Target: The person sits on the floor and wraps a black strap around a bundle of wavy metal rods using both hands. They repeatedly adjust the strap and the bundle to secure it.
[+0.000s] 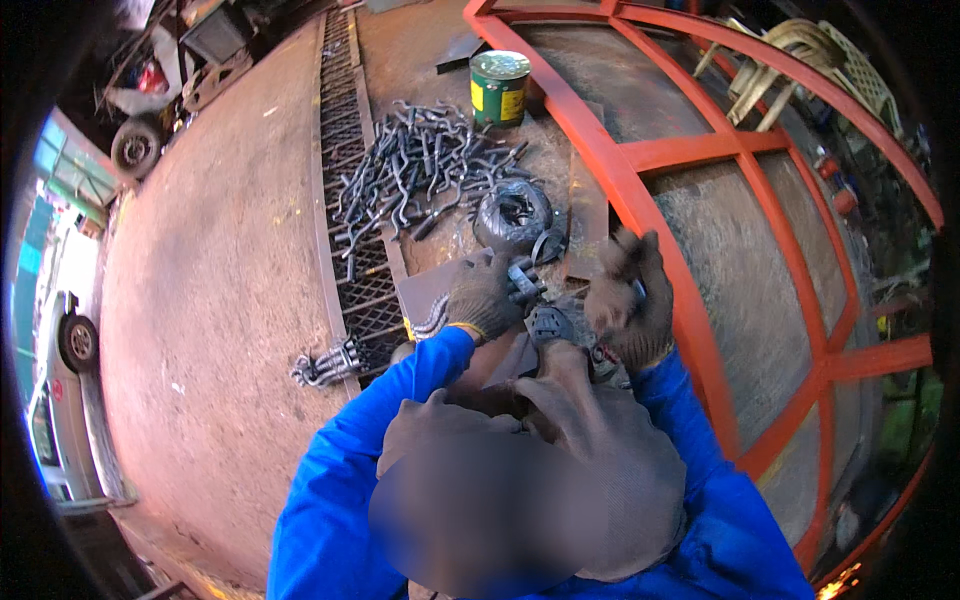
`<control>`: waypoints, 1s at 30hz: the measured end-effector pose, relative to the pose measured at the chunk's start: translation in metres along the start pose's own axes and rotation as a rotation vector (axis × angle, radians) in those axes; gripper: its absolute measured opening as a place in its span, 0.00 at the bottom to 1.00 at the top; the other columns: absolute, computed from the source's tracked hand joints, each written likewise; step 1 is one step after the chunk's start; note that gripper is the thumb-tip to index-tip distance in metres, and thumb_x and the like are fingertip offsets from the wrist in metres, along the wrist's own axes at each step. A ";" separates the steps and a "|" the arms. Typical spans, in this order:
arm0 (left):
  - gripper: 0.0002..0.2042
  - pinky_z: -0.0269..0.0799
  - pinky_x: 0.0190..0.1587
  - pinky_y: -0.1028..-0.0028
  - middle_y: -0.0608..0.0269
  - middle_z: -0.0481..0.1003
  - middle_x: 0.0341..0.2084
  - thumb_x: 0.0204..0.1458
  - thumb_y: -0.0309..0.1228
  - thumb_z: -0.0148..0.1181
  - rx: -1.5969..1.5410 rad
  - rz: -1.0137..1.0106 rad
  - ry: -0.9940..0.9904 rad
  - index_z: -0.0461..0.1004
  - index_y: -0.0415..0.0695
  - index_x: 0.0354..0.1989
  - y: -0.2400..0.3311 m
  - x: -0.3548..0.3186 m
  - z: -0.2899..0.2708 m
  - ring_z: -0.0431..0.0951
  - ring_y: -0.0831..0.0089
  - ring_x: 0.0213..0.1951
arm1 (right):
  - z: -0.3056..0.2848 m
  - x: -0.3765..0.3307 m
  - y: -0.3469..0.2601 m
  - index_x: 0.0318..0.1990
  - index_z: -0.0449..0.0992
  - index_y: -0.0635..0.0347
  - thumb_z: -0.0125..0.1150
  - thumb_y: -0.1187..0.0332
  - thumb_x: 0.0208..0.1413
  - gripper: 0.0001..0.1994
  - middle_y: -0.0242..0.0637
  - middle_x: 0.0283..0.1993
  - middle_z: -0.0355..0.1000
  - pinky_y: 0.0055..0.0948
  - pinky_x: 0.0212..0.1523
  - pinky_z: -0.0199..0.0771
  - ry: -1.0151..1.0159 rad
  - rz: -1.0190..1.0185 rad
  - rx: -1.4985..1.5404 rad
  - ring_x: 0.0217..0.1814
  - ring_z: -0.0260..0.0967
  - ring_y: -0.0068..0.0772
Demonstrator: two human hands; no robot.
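1. Left hand (482,298), gloved, centre of frame: fingers closed around a few short metal rods (523,282). Ends point right, toward the other hand; presumably held this way to keep them level and together.
2. Right hand (640,305), gloved, right of centre: raised just beside the rods, apparently apart from them. Fingers blurred; cannot tell whether they pinch anything.
3. Loose pile of bent rods (425,175), upper centre, spread over the floor grate (345,120) and bare floor (225,220). Probably left there to be within forward reach.
4. Rod bundle (330,364), left of lower centre, lies at the grate's edge with its rods side by side; likely set aside to stay separate from the pile.
5. Dark coil (513,215) sits between pile and hands, probably for easy access; its material is unclear.
6. Green can (499,90), upper centre, stands upright beyond the pile.
7. Orange-red metal frame (650,225) fills the right side; its near bar runs close by the right hand and likely limits reach that way.
8. Dark shoe (548,324) just below the held rods; it narrows the working space.
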State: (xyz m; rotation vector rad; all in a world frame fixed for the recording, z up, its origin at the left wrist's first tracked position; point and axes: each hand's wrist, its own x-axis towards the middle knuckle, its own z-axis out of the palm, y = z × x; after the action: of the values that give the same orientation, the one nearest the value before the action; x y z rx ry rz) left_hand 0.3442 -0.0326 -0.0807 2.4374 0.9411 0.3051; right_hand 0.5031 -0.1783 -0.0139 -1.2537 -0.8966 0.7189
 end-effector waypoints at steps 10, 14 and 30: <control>0.30 0.73 0.47 0.54 0.48 0.79 0.44 0.42 0.51 0.71 -0.110 0.023 0.061 0.74 0.38 0.45 -0.011 0.009 0.013 0.78 0.46 0.44 | 0.021 -0.018 0.036 0.55 0.75 0.58 0.53 0.61 0.63 0.17 0.53 0.55 0.71 0.50 0.62 0.65 -0.196 0.107 -0.969 0.58 0.70 0.55; 0.29 0.73 0.47 0.57 0.51 0.80 0.43 0.42 0.52 0.71 -0.105 0.003 0.054 0.75 0.40 0.44 -0.008 0.005 0.007 0.79 0.49 0.43 | 0.034 -0.013 0.050 0.48 0.77 0.59 0.49 0.55 0.63 0.19 0.56 0.47 0.76 0.50 0.53 0.71 -0.398 0.477 -1.027 0.51 0.74 0.58; 0.30 0.73 0.50 0.60 0.51 0.79 0.46 0.43 0.50 0.70 -0.082 -0.057 -0.043 0.74 0.41 0.50 0.000 0.012 -0.004 0.78 0.51 0.47 | 0.007 -0.026 0.141 0.59 0.71 0.53 0.51 0.70 0.61 0.18 0.48 0.47 0.74 0.45 0.46 0.74 -0.423 -0.112 -0.726 0.47 0.73 0.55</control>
State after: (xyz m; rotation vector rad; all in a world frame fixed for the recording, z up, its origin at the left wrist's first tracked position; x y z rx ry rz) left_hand 0.3512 -0.0231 -0.0766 2.3295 0.9586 0.2654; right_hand 0.4870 -0.1707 -0.1558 -1.6917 -1.6603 0.5917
